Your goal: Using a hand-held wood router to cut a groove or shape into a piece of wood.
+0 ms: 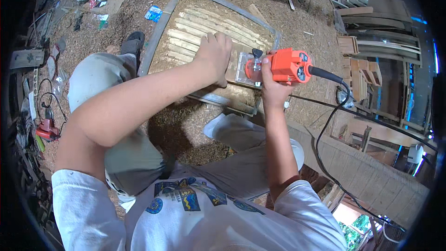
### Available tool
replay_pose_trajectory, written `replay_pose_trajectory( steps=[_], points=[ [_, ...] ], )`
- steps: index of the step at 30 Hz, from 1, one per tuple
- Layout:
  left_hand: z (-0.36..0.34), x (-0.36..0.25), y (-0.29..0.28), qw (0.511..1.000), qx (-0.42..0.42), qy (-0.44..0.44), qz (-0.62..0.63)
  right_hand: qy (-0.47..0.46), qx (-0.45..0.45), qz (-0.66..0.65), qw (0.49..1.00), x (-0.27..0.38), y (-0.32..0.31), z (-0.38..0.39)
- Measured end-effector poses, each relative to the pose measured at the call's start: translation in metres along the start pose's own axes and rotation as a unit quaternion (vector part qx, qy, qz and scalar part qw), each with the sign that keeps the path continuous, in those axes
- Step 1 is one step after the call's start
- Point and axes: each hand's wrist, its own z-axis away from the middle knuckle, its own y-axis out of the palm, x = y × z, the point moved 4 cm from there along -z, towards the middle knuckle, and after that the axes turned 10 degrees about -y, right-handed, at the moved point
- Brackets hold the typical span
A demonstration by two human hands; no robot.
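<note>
My left hand is curled over a wooden board lying on a low, metal-edged work surface with pale parallel wooden strips on it. My right hand is wrapped around an orange handheld power tool, like a trim router, with a clear plastic base, a black knob and a black cord. The tool's base sits on the board just right of my left hand. The underside of the board and part of my fingers are hidden.
My legs flank the work surface on a floor of shavings and scraps. A red power tool lies at the left. Wooden pieces are stacked along the right wall. A wide plank runs beside my right arm, crossed by the cord.
</note>
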Motion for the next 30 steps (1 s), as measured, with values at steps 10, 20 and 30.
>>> replay_pose_trajectory(
  steps=[10, 20, 30],
  points=[
    [0.0, 0.0, -0.003, 0.999, 0.033, -0.002, -0.004, -0.003, 0.006, -0.01, 1.0, -0.003, 0.004, -0.002],
    [0.006, 0.004, -0.001, 1.0, 0.013, 0.019, 0.021, 0.045, -0.096, -0.07, 0.992, 0.001, -0.017, -0.018],
    [0.005, 0.007, -0.017, 0.992, 0.044, 0.074, -0.093, -0.021, -0.075, 0.029, 0.997, 0.005, -0.057, -0.002]
  ],
)
